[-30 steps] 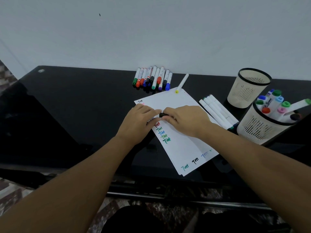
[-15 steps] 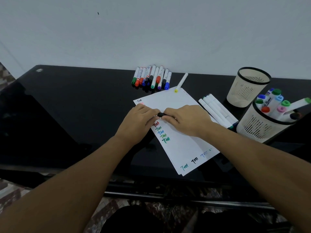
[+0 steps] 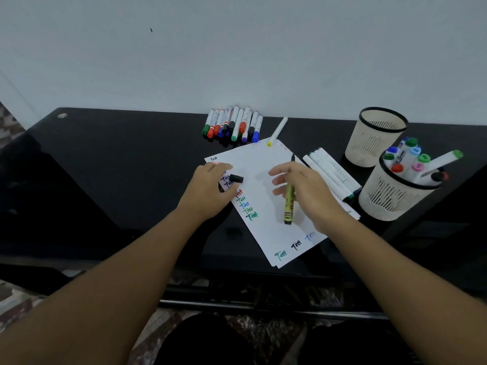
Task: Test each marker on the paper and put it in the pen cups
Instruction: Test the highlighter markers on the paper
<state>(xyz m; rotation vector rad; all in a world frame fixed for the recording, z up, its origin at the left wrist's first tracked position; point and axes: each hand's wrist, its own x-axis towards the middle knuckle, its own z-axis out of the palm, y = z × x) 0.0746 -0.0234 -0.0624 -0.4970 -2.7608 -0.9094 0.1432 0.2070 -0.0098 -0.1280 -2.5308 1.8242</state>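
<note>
Black cap sits pinched in the left hand, freeing the marker gripped in the right hand, tip up over the paper, likely turning to write. Bare paper lies between both hands; cups stand right, near the desk edge.

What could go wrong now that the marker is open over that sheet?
The right hand holds the uncapped marker loosely above the paper; its exposed tip could leave a stray mark or dry out. The left hand pinches the small black cap, which might slip and roll away. The full pen cup stands close to the right forearm, so it could be knocked.
</note>
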